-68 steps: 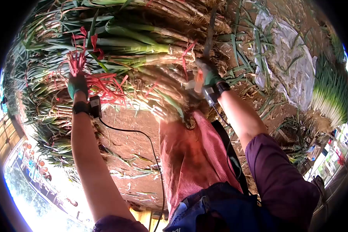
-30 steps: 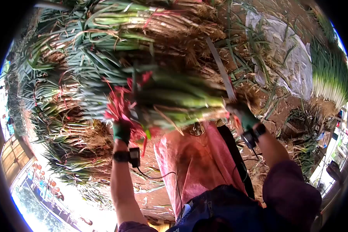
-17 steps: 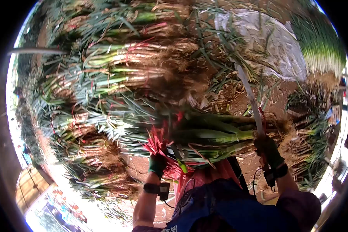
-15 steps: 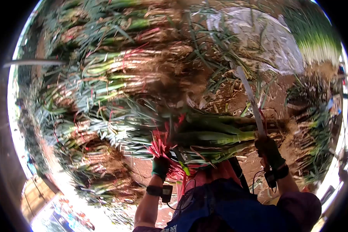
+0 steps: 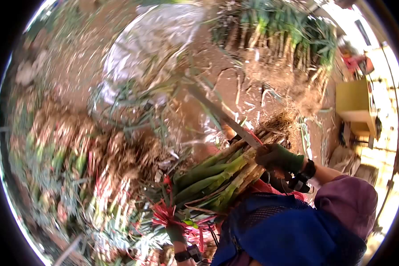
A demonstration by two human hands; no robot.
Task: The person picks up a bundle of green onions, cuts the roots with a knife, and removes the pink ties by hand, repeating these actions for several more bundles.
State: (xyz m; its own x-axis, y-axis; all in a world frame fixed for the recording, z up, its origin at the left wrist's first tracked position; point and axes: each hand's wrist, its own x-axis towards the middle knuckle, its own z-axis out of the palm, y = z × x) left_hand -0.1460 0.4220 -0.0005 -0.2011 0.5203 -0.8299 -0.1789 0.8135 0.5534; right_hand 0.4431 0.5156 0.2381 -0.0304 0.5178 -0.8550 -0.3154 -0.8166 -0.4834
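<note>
A big bundle of leeks [image 5: 208,181] lies slantwise in front of my body, its roots toward the upper right. My right hand [image 5: 281,158], in a green glove, is closed around a long, flat-bladed knife [image 5: 226,117]; its blade points up and left over the bundle's far side. Red plastic strips [image 5: 164,213] circle and stick out from the leafy end of the leeks. My left hand [image 5: 175,231], gloved too, is closed at these strips, its fingers partly hidden. A device is strapped to each wrist.
Rows of tied leeks [image 5: 115,177] lie at the left, and more leeks [image 5: 288,40] lie at the back right. A crumpled white plastic sheet [image 5: 150,44] with leaf scraps covers the soil at the back. A yellow wooden box [image 5: 354,99] stands at right.
My view has swung to the right, bringing the yellow box into sight. The leek bundle now slants up to the right. Both hands stay at the bundle, the knife still in my right hand.
</note>
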